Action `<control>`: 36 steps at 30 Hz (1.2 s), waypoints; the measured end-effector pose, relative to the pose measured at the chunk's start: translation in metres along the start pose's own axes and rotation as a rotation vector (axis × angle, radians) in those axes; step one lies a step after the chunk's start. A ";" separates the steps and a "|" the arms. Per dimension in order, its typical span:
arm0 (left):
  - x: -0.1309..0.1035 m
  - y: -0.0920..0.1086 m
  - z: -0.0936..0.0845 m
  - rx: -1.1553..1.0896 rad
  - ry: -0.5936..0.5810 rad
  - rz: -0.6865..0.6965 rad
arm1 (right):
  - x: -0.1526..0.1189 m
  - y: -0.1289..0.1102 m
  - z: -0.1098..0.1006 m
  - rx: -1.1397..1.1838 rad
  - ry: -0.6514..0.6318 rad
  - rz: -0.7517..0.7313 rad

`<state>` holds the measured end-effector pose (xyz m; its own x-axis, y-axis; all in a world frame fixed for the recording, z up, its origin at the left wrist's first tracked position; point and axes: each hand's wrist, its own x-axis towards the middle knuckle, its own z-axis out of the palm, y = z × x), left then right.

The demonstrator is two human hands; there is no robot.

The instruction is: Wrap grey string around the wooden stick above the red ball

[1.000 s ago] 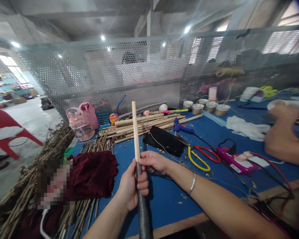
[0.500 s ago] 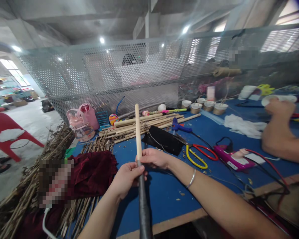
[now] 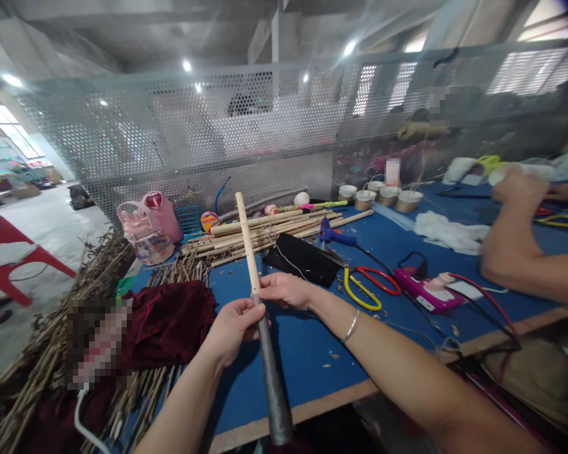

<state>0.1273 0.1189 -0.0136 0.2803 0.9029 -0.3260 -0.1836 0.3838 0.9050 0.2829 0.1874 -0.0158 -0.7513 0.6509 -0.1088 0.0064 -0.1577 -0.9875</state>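
A pale wooden stick [image 3: 247, 243] points up and away from me, its lower end meeting a dark grey tapered rod [image 3: 273, 384]. My left hand [image 3: 236, 325] is closed around the upper part of the dark rod, thumb on top. Just above it, my right hand [image 3: 284, 291] pinches the joint where the pale wood meets the rod; a silver bracelet [image 3: 352, 325] circles that wrist. Beyond my hands lie a bundle of pale sticks [image 3: 227, 239] and a black cloth [image 3: 303, 258].
Red and yellow-handled scissors [image 3: 362, 290], a blue glue gun [image 3: 336, 233] and a magenta power strip [image 3: 428, 290] lie to the right. Another person's arm [image 3: 520, 252] rests beyond them. Left are a dark red cloth [image 3: 170, 325], dry stalks [image 3: 94, 277] and a pink bottle [image 3: 149, 236].
The pale stick's top has tilted left, and both my hands have shifted slightly left in view with it. The whole scene has also moved a little left as the camera turned.
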 end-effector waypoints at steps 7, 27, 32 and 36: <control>-0.004 0.004 0.001 0.038 0.009 -0.006 | 0.003 0.004 0.003 -0.003 0.086 -0.022; -0.005 0.003 -0.001 0.165 0.062 -0.019 | 0.002 0.003 0.002 -0.019 0.039 0.038; -0.008 0.007 0.000 0.098 -0.036 -0.058 | 0.001 0.003 -0.002 -0.016 0.008 0.001; -0.006 0.004 -0.001 0.201 0.146 0.003 | 0.004 0.006 0.001 -0.081 0.093 -0.018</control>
<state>0.1240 0.1155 -0.0080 0.1381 0.9279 -0.3463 0.0106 0.3482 0.9373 0.2793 0.1879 -0.0218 -0.6877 0.7195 -0.0969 0.0491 -0.0871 -0.9950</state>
